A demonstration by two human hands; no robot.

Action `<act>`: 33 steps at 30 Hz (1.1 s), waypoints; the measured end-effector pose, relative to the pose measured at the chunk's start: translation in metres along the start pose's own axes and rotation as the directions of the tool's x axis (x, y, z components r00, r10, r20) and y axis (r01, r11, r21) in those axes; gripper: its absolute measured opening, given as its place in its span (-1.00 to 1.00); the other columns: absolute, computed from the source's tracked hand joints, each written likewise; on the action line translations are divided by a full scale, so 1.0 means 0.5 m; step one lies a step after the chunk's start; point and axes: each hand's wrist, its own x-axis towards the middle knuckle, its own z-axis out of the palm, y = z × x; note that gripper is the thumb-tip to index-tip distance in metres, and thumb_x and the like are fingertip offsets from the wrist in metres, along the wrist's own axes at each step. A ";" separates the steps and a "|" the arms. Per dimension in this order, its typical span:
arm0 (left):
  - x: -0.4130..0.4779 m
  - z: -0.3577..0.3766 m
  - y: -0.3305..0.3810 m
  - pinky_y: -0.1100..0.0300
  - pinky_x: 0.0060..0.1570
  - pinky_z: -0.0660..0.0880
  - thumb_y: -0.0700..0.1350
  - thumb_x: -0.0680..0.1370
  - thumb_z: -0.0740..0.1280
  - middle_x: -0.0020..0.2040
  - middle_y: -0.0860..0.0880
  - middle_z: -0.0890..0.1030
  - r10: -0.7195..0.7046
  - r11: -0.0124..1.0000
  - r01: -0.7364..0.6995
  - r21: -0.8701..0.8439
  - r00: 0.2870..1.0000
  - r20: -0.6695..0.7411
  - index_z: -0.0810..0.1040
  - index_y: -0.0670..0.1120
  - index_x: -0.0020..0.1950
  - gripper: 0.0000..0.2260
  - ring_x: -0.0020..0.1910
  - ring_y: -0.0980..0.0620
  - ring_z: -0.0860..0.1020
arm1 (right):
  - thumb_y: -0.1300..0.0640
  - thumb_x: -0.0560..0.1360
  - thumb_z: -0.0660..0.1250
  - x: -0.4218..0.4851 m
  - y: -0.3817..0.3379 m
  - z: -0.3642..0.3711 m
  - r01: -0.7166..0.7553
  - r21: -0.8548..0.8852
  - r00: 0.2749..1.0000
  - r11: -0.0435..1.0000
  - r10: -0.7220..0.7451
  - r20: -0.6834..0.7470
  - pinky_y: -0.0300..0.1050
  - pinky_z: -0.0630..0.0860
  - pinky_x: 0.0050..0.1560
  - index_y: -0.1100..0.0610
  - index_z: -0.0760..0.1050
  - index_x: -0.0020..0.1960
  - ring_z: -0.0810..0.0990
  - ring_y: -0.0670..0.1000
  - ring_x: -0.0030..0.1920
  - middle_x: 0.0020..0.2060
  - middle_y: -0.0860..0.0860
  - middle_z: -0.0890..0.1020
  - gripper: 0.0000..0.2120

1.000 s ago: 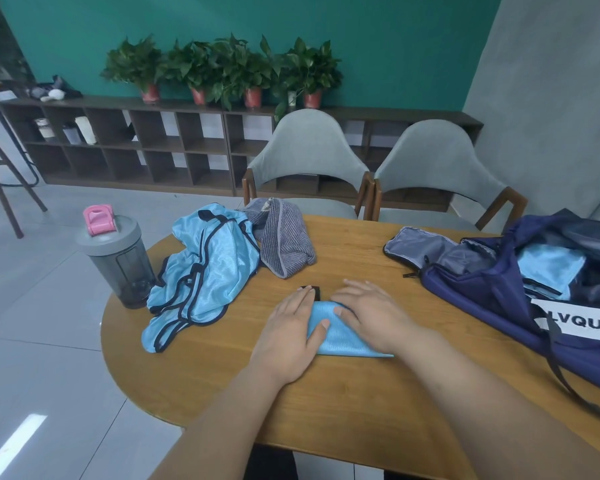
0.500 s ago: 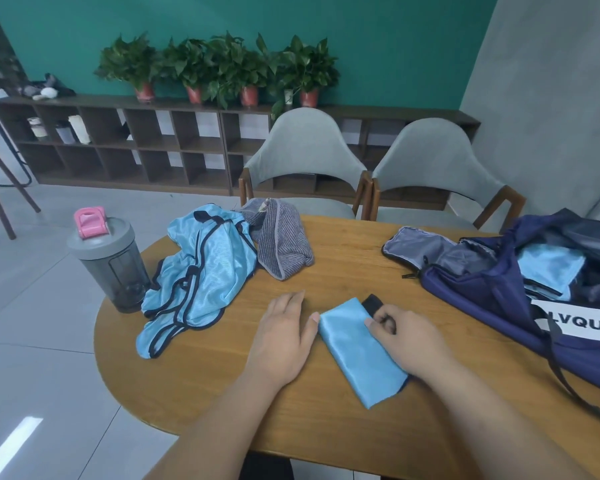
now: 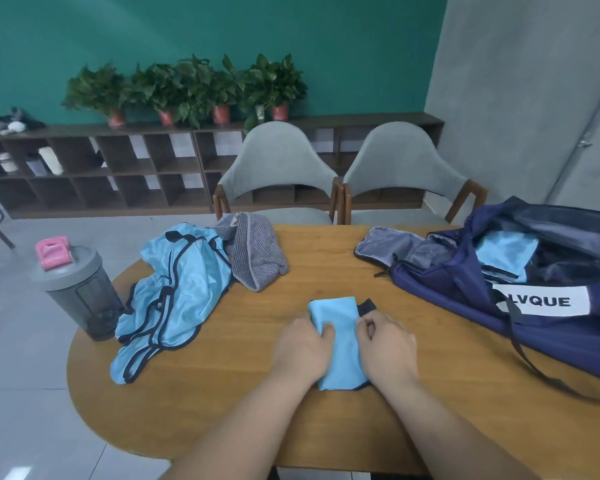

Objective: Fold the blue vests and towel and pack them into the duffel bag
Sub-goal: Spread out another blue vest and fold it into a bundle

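A folded light-blue vest (image 3: 340,337) lies on the wooden table (image 3: 326,424) in front of me. My left hand (image 3: 303,348) grips its left edge, fingers curled over the fabric. My right hand (image 3: 387,344) grips its right edge near a black trim end. An unfolded blue vest (image 3: 174,299) with black edging lies crumpled at the left. A grey striped towel (image 3: 257,252) sits bunched behind it. The navy duffel bag (image 3: 520,299) lies open at the right with a folded blue vest (image 3: 506,252) inside.
A grey shaker bottle (image 3: 75,289) with a pink cap stands at the table's left edge. Two grey chairs (image 3: 278,174) stand behind the table. The bag's strap (image 3: 534,362) trails over the table at the right.
The folded vest has turned from slanting to lying straight away from me. Both hands now grip its two sides; earlier the left hand lay flat beside it.
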 end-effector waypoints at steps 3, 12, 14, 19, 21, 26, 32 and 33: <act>0.014 0.002 0.019 0.05 0.01 0.63 0.29 0.39 0.35 -0.15 0.03 0.69 -0.149 0.966 0.162 -0.203 0.986 0.079 0.61 -0.02 -0.07 -0.60 -0.13 -0.06 0.68 | 0.01 0.62 0.26 -0.002 0.002 -0.002 0.001 0.036 1.000 0.999 -0.001 -0.014 0.00 0.44 0.00 -0.10 0.43 -0.22 0.50 -0.06 -0.18 -0.30 -0.16 0.51 -0.77; -0.020 -0.007 0.113 0.12 -0.21 0.46 -0.09 0.60 0.43 -0.15 -0.09 0.60 -0.079 0.790 0.146 -0.596 0.987 0.137 0.44 -0.07 -0.02 -0.83 -0.23 -0.07 0.56 | 0.06 0.65 0.27 -0.001 -0.005 -0.061 -0.202 0.285 0.977 0.937 0.175 0.120 -0.02 0.47 -0.05 0.03 0.36 0.39 0.65 0.10 0.02 -0.15 -0.08 0.67 -0.67; -0.026 -0.010 0.138 0.04 -0.14 0.55 -0.07 0.62 0.43 -0.06 -0.14 0.65 -0.057 0.754 0.138 -0.642 0.988 0.145 0.46 -0.09 0.04 -0.83 -0.16 -0.11 0.62 | 0.02 0.69 0.23 0.004 -0.001 -0.094 -0.262 0.345 0.964 0.901 0.226 0.142 -0.07 0.43 0.01 0.05 0.27 0.55 0.63 0.14 0.15 0.07 -0.01 0.69 -0.54; -0.049 -0.020 0.214 -0.30 0.02 0.66 -0.05 0.63 0.45 0.04 -0.18 0.73 0.029 0.653 0.192 -0.732 0.960 0.277 0.54 -0.07 0.17 -0.82 -0.01 -0.25 0.73 | 0.04 0.70 0.26 0.026 0.032 -0.202 -0.377 0.627 0.926 0.682 0.276 0.256 -0.22 0.52 -0.04 0.00 0.22 0.64 0.59 -0.05 0.16 0.42 0.00 0.49 -0.47; -0.060 -0.020 0.247 -0.29 0.02 0.67 -0.07 0.65 0.43 0.03 -0.15 0.75 0.081 0.632 0.199 -0.749 0.945 0.318 0.56 -0.05 0.17 -0.86 -0.03 -0.22 0.74 | 0.14 0.69 0.30 0.031 0.042 -0.257 -0.338 0.708 0.940 0.620 0.258 0.223 -0.33 0.53 -0.21 -0.01 0.26 0.61 0.60 -0.11 0.08 0.39 0.02 0.53 -0.47; -0.081 0.012 0.327 -0.10 0.01 0.69 -0.04 0.71 0.32 0.09 -0.07 0.71 0.216 0.692 0.052 -0.720 0.937 0.275 0.51 0.03 0.24 -0.88 0.00 -0.11 0.72 | 0.23 0.67 0.29 0.029 0.085 -0.353 -0.172 0.700 0.983 0.693 0.162 0.081 -0.14 0.55 -0.15 -0.21 0.34 0.55 0.55 0.00 -0.24 -0.28 0.03 0.58 -0.45; -0.081 0.073 0.431 -0.07 0.16 0.63 0.02 0.69 0.33 0.14 0.02 0.65 0.310 0.758 -0.116 -0.641 0.930 0.199 0.50 0.06 0.31 -0.79 0.07 -0.02 0.65 | 0.05 0.68 0.29 0.054 0.144 -0.437 -0.074 0.580 0.990 0.811 0.131 -0.058 -0.14 0.51 -0.17 -0.42 0.38 0.41 0.47 -0.08 -0.27 -0.29 -0.03 0.51 -0.56; -0.078 0.082 0.451 -0.05 0.14 0.63 0.02 0.68 0.34 0.13 0.02 0.64 0.323 0.761 -0.139 -0.634 0.928 0.185 0.50 0.05 0.30 -0.80 0.06 -0.01 0.65 | 0.05 0.68 0.30 0.066 0.156 -0.452 -0.077 0.566 0.988 0.821 0.141 -0.070 -0.07 0.55 -0.16 -0.39 0.40 0.41 0.50 -0.06 -0.25 -0.25 0.05 0.55 -0.59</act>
